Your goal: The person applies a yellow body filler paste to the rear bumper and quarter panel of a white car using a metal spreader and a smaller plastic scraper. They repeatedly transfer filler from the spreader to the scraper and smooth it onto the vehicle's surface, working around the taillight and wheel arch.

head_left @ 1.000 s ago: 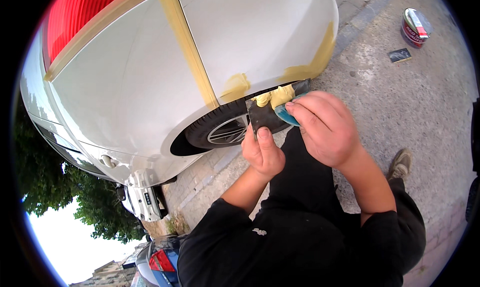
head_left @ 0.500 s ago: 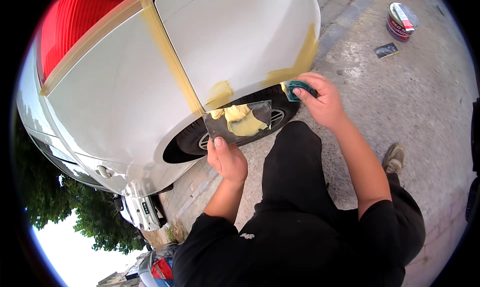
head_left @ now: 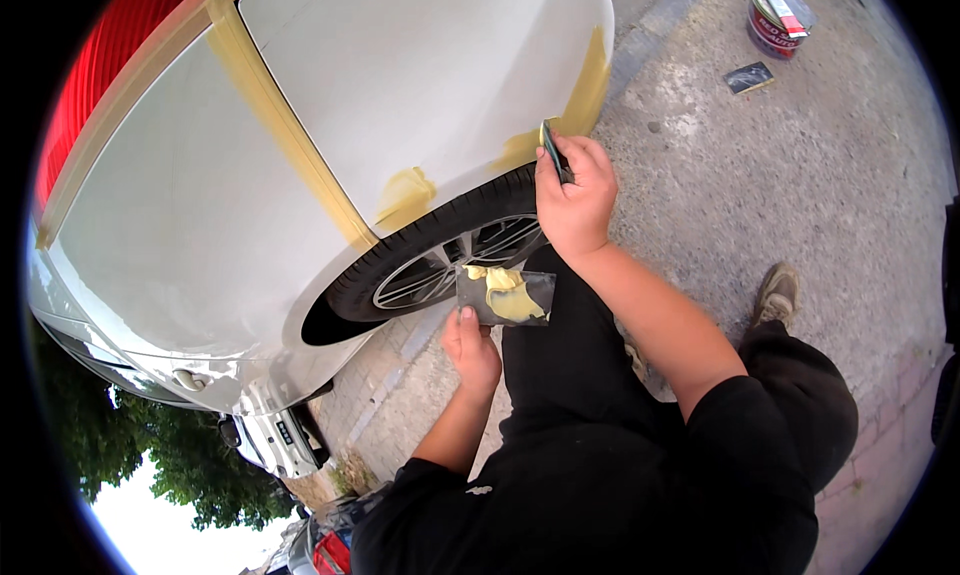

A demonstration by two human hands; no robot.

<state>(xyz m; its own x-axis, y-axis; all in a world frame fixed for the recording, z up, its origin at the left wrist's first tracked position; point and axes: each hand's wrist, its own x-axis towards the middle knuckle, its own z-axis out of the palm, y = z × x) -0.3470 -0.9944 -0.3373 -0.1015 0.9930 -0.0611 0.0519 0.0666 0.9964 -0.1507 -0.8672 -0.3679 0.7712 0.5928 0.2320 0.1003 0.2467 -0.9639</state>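
Observation:
My left hand [head_left: 472, 353] is closed on the edge of a flat dark plate [head_left: 537, 297], which carries a smear of yellow body filler [head_left: 508, 297]. My right hand [head_left: 580, 197] pinches a dark green spreader [head_left: 552, 152], turned edge-on, its tip by the car's wheel arch. Yellow filler covers the lower bumper edge [head_left: 580, 100] and a patch [head_left: 405, 197] above the wheel arch. The spreader hides part of the bumper filler; whether it touches the panel I cannot tell. The car body [head_left: 420, 65] is pale silver-white.
Masking tape [head_left: 290, 140] runs down a panel seam. Below the arch sits the wheel [head_left: 455, 260]. On the concrete at far right stand a dark red tin [head_left: 773, 37] with a tube on its lid, and a small dark block [head_left: 749, 78]. A white car [head_left: 275, 440] is parked behind.
The plate in my left hand has moved down and right, away from the car panel. My right hand has shifted left, and the spreader has turned from flat to edge-on.

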